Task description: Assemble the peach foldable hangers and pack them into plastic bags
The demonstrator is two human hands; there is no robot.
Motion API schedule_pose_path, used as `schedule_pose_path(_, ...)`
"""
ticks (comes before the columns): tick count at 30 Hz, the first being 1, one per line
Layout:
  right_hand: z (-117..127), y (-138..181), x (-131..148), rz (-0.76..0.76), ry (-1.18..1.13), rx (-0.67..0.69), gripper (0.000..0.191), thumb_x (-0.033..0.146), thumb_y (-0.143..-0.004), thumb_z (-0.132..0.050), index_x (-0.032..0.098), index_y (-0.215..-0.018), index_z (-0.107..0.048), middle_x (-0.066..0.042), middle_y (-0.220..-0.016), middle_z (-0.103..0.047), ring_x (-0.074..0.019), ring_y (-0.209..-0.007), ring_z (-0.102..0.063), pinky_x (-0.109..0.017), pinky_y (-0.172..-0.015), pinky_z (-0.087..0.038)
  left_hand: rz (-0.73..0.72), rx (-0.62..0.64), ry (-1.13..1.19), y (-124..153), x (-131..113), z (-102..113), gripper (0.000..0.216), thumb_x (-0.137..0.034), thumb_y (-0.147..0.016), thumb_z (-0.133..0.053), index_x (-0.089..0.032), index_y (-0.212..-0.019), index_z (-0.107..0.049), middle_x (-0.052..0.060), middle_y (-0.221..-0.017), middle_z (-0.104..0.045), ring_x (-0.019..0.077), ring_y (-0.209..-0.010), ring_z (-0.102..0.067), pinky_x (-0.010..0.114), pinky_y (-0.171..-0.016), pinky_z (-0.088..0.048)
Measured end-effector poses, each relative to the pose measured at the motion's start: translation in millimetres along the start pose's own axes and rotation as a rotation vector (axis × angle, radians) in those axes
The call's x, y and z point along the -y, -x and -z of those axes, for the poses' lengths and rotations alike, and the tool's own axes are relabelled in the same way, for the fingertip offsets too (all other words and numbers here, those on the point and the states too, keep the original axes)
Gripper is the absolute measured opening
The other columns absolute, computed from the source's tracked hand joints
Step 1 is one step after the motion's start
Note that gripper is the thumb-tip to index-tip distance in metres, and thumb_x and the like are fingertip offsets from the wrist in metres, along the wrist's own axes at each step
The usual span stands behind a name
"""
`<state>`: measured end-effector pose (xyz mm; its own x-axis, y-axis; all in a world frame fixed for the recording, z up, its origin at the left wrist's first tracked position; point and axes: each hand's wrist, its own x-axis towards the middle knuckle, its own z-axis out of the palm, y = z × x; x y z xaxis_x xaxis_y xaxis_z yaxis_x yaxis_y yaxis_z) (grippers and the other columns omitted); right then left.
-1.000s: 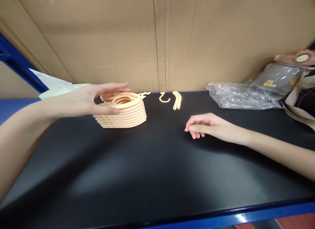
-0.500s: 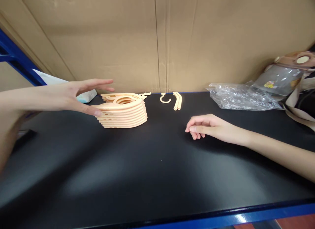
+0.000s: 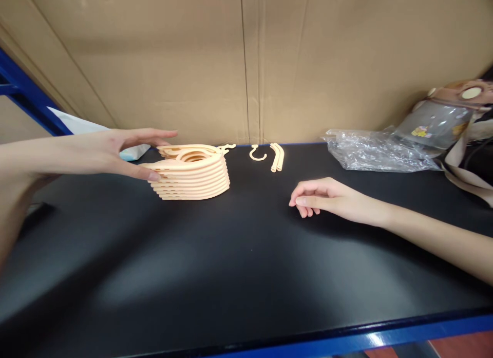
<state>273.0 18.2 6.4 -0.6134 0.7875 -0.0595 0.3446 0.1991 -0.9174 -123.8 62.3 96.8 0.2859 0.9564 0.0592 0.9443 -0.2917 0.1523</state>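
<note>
A neat stack of cream plastic folding clothes hangers (image 3: pixel 190 181) stands left of centre on the black tabletop. My left hand (image 3: pixel 111 150) spans the left end of this stack. Its thumb touches the upper layers on the near side, while the fingers stretch over the far side, the index finger raised and some fingertips hidden. My right hand (image 3: pixel 318 196) rests on the table to the right, fingers loosely curled against the thumb, with nothing seen in them. Between the hands, farther back, lie a loose cream hook (image 3: pixel 257 153) and two curved cream hanger arms (image 3: pixel 277 157).
Crumpled clear plastic bag (image 3: pixel 379 151) lies at the back right, beside a transparent bottle (image 3: pixel 435 121) with a brown lid and strap. A white and pale-blue packet (image 3: pixel 134 151) sits behind my left hand. Cardboard (image 3: pixel 173 65) walls off the back; a blue rail (image 3: pixel 346 337) edges the front.
My left hand's fingers have lowered slightly toward the far side of the hanger stack. My right hand stays in place, and the view has shifted very slightly.
</note>
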Motion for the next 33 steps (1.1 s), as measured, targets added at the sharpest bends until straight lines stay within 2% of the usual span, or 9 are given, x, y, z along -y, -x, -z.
schedule_pose_path(8, 0, 0, -1, -0.003, 0.017, 0.0, 0.031, 0.047, -0.089, -0.058, 0.017, -0.091, -0.065, -0.001, -0.074, -0.063, -0.0118, -0.069, -0.056, -0.026, -0.062, -0.043, 0.106, 0.032, 0.073, 2, -13, 2, 0.108, -0.087, -0.048, -0.061, -0.035, -0.141, -0.043, -0.004, -0.13, -0.062, 0.0286, -0.118, -0.055, 0.057, -0.105, -0.034)
schedule_pose_path(13, 1, 0, -2, -0.001, 0.018, 0.003, 0.03, 0.047, -0.089, -0.058, 0.017, -0.09, -0.065, 0.0, -0.073, -0.062, -0.0118, -0.069, -0.056, -0.026, -0.063, -0.043, 0.071, 0.001, 0.105, -1, -4, 0, 0.12, -0.088, -0.04, -0.065, -0.034, -0.144, -0.038, 0.0, -0.131, -0.061, 0.0326, -0.119, -0.055, 0.062, -0.102, -0.036)
schedule_pose_path(15, 1, 0, -2, 0.001, 0.017, 0.004, 0.03, 0.047, -0.089, -0.058, 0.017, -0.091, -0.065, 0.0, -0.074, -0.062, -0.0117, -0.069, -0.056, -0.026, -0.063, -0.043, 0.016, -0.08, 0.151, -3, -7, -2, 0.122, -0.088, -0.041, -0.065, -0.032, -0.145, -0.036, 0.002, -0.136, -0.057, 0.0356, -0.123, -0.052, 0.064, -0.1, -0.036)
schedule_pose_path(17, 1, -1, -2, 0.003, 0.009, 0.006, 0.03, 0.046, -0.09, -0.058, 0.017, -0.091, -0.065, 0.0, -0.074, -0.062, -0.0113, -0.069, -0.056, -0.026, -0.062, -0.042, -0.068, -0.244, 0.211, -1, -22, -4, 0.105, -0.085, -0.057, -0.06, -0.029, -0.143, -0.039, 0.004, -0.141, -0.053, 0.035, -0.127, -0.049, 0.062, -0.102, -0.035)
schedule_pose_path(20, 0, -1, -1, 0.003, -0.003, 0.004, 0.028, 0.044, -0.09, -0.058, 0.017, -0.091, -0.065, 0.001, -0.073, -0.062, -0.0104, -0.069, -0.056, -0.025, -0.062, -0.042, -0.245, -0.537, 0.269, 6, -60, -15, 0.061, -0.055, -0.087, -0.058, -0.02, -0.136, -0.047, 0.004, -0.139, -0.053, 0.0229, -0.129, -0.048, 0.043, -0.111, -0.033)
schedule_pose_path(22, 0, -1, -2, 0.004, -0.006, 0.005, 0.027, 0.043, -0.09, -0.058, 0.016, -0.091, -0.065, 0.001, -0.073, -0.063, -0.0098, -0.068, -0.055, -0.024, -0.062, -0.042, -0.337, -0.596, 0.158, 13, -86, -27, 0.046, -0.039, -0.092, -0.057, -0.014, -0.131, -0.05, 0.007, -0.132, -0.057, 0.0203, -0.123, -0.051, 0.038, -0.109, -0.037)
schedule_pose_path(24, 0, -2, -2, 0.01, -0.008, 0.007, 0.027, 0.042, -0.09, -0.058, 0.016, -0.092, -0.065, 0.001, -0.074, -0.063, -0.0098, -0.069, -0.056, -0.024, -0.062, -0.042, -0.493, -0.543, 0.052, 18, -106, -45, 0.034, -0.032, -0.095, -0.054, -0.012, -0.123, -0.054, 0.008, -0.122, -0.06, 0.0194, -0.116, -0.053, 0.036, -0.106, -0.04)
schedule_pose_path(27, 1, -2, -3, 0.019, -0.008, 0.001, 0.027, 0.043, -0.09, -0.058, 0.016, -0.092, -0.064, 0.001, -0.074, -0.063, -0.0102, -0.069, -0.056, -0.024, -0.062, -0.042, -0.737, -0.279, 0.0, 23, -121, -75, 0.033, -0.028, -0.097, -0.048, -0.016, -0.128, -0.051, 0.008, -0.13, -0.057, 0.02, -0.121, -0.052, 0.034, -0.104, -0.043)
schedule_pose_path(33, 1, -3, -3, 0.03, 0.0, 0.007, 0.027, 0.043, -0.091, -0.057, 0.017, -0.093, -0.064, 0.0, -0.074, -0.063, -0.0105, -0.069, -0.056, -0.024, -0.062, -0.043, -0.711, -0.051, -0.055, 23, -123, -111, 0.049, -0.038, -0.1, -0.041, -0.015, -0.144, -0.039, 0.01, -0.149, -0.043, 0.023, -0.134, -0.043, 0.038, -0.11, -0.04)
